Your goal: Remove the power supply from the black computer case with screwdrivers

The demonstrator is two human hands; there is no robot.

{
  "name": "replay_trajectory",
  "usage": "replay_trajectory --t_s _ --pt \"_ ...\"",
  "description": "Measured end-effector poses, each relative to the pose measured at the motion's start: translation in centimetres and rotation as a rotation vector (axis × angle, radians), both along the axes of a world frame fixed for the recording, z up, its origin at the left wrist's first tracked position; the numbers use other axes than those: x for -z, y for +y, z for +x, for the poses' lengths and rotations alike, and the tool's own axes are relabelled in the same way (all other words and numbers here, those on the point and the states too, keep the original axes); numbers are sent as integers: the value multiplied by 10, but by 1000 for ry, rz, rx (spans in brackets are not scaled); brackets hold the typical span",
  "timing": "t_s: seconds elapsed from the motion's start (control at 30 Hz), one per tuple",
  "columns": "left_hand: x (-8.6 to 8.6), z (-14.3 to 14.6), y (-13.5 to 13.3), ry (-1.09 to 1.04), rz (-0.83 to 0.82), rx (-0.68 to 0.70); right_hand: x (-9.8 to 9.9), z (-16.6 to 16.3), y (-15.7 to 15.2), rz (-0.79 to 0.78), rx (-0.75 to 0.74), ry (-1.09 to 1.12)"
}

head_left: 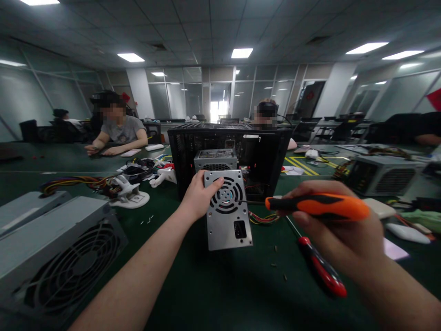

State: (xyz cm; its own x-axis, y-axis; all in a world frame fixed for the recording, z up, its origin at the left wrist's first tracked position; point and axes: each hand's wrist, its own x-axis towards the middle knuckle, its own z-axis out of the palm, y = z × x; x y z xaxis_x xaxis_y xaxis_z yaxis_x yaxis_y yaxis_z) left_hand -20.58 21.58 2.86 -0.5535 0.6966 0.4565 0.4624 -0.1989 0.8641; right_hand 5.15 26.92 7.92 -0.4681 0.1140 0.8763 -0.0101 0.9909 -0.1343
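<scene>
My left hand (pixel 201 195) grips the upper left edge of a silver power supply (pixel 225 236), its thumb lying on the face by the round fan grille. The face, with a black socket low on the right, is turned toward me. My right hand (pixel 330 220) is wrapped round an orange and black screwdriver (pixel 320 205), whose thin shaft points left at the grille; whether the tip touches it I cannot tell. Behind stands an open black computer case (pixel 282 156) with another metal power supply unit (pixel 220 158) in front of its opening. Coloured wires (pixel 263 218) run right from the held unit.
A red and black screwdriver (pixel 324 269) and several small screws (pixel 274 264) lie on the green table (pixel 241 299). Large grey power supplies stand at left (pixel 69 257) and right (pixel 382 177). Cables clutter the left side. A person (pixel 120 128) sits across the table, another behind the case.
</scene>
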Motion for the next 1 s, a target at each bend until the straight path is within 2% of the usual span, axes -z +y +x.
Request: replay_trajectory --t_s 0.13,0.4,0.57,0.77,1.0 --pt "-1 0 0 -7 -3 -6 -1 6 6 -33 12 58" --pt "2 -1 1 -55 17 21 0 -7 3 -8 -8 26" --pt "3 -3 2 -79 37 28 4 -12 3 -77 -102 14" --pt "4 -11 5 -144 78 69 26 -19 8 -150 -135 100" --pt "4 -11 4 -160 90 89 62 -33 12 -383 -196 298"
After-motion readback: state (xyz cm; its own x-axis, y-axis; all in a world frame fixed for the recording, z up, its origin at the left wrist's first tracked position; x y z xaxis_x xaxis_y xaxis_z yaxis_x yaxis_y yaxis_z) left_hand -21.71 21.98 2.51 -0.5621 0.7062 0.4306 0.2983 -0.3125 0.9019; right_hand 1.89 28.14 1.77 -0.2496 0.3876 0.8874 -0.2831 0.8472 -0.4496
